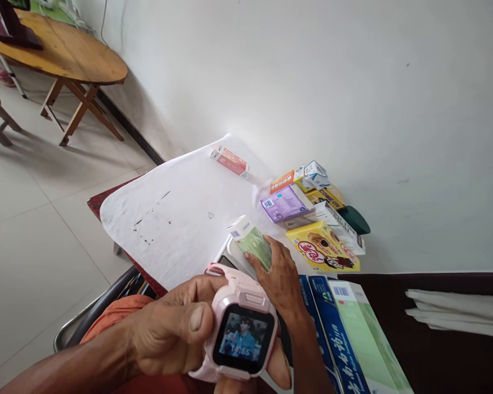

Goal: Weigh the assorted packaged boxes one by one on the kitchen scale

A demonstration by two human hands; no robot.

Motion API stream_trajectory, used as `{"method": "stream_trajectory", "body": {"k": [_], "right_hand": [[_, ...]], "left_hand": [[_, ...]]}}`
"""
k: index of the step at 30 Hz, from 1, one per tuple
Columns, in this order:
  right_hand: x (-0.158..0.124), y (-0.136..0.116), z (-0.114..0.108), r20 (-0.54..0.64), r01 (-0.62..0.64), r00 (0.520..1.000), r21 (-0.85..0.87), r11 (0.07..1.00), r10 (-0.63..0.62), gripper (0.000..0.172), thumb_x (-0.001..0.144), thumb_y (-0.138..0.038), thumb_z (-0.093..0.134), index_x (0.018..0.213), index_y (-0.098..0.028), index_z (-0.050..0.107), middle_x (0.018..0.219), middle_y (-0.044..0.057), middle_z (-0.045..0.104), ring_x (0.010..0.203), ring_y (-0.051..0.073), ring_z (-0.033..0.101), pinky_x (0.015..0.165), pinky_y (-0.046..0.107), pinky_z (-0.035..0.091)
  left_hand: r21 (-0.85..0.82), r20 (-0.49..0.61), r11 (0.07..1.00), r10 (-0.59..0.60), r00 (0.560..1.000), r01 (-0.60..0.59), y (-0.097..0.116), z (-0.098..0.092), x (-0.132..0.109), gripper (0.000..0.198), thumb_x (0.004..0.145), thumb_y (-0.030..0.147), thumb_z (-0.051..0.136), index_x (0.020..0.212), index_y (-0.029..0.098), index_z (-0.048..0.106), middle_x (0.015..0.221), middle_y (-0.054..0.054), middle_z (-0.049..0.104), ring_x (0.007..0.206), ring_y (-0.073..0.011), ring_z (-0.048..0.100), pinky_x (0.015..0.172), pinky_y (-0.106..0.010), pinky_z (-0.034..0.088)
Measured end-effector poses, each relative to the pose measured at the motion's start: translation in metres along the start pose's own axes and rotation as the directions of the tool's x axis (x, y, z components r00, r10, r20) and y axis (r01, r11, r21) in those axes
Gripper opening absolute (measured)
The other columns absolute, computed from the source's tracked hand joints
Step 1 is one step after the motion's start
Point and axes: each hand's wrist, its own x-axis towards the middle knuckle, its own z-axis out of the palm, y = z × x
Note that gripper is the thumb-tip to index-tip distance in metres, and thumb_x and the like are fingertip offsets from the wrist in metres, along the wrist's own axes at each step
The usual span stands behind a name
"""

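In my left hand is a pink smartwatch, its lit screen turned up and showing a picture of a person and the time 14:55. The thumb presses on the strap side, and fingertips show below and beside the watch. Beyond it, my right hand is closed around a green and white box. This box is tilted above a pale, dark-edged object on the table, mostly hidden by the hands and watch. Close to the right hand lies a yellow box with cartoon print.
A white cloth covers the table. On it are a red and white box, a purple box and several other cartons by the wall. Blue and green packaging lies at lower right. A wooden folding table stands far left.
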Motion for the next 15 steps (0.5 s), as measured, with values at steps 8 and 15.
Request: {"method": "stream_trajectory", "body": {"k": [8, 15], "right_hand": [[0.009, 0.001, -0.056, -0.228, -0.008, 0.973, 0.051, 0.999, 0.019, 0.066, 0.093, -0.069, 0.053, 0.136, -0.019, 0.055, 0.128, 0.018, 0.064, 0.12, 0.034, 0.06, 0.103, 0.055, 0.048], [0.0, -0.013, -0.028, -0.103, 0.041, 0.994, -0.055, 0.998, -0.046, 0.06, 0.098, -0.062, 0.05, 0.137, -0.017, 0.053, 0.13, 0.018, 0.064, 0.121, 0.034, 0.059, 0.097, 0.05, 0.05]], "left_hand": [[-0.041, 0.062, 0.998, -0.036, 0.997, 0.038, -0.014, 0.003, 0.006, 0.06, 0.08, 0.057, 0.08, 0.117, 0.011, 0.068, 0.093, -0.01, 0.07, 0.052, -0.004, 0.046, 0.044, -0.016, 0.025], [-0.05, 0.053, 0.997, -0.051, 0.997, 0.054, -0.018, 0.006, 0.008, 0.057, 0.081, 0.055, 0.08, 0.114, 0.01, 0.068, 0.089, -0.01, 0.071, 0.045, -0.0043, 0.049, 0.044, -0.017, 0.034]]}}
